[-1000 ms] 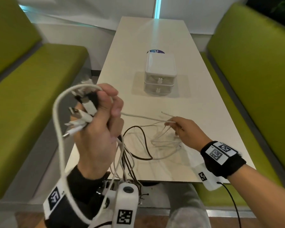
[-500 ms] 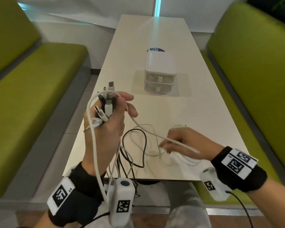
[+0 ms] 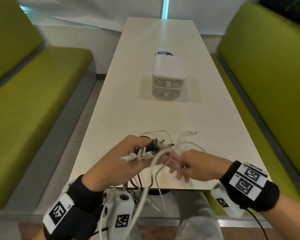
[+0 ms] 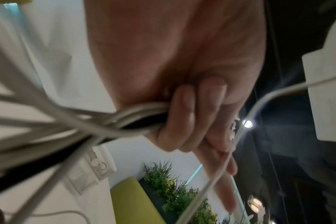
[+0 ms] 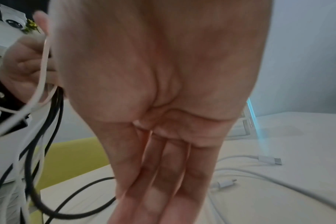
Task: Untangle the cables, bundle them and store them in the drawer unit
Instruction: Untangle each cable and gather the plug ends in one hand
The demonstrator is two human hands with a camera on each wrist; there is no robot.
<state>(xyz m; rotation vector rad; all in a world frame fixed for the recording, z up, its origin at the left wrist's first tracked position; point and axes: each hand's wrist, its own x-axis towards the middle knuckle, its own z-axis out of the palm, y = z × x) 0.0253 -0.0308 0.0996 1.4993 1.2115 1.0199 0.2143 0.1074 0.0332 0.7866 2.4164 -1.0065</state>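
Note:
My left hand (image 3: 128, 158) hovers low over the table's near edge and grips a bundle of white and black cables (image 3: 146, 151), with the plugs sticking out past its fingers. In the left wrist view two fingers (image 4: 182, 118) curl round the cables (image 4: 125, 115), which trail off the table's edge. My right hand (image 3: 190, 168) meets the left one fingertip to fingertip. Its fingers (image 5: 163, 174) lie straight, and a white cable (image 5: 45, 53) runs past its thumb. More white cables (image 3: 185, 141) lie loose on the table. The white two-drawer unit (image 3: 168, 78) stands farther back, both drawers closed.
The long white table (image 3: 128, 110) runs away from me between two green benches, left (image 3: 33, 101) and right (image 3: 267, 75). A round blue sticker (image 3: 164, 53) lies behind the drawer unit. A white plug (image 5: 269, 159) rests on the table by my right hand.
My left hand came down from chest height with the cable bundle, moving right to the table's near edge. My right hand drew back from the loose cables to meet it.

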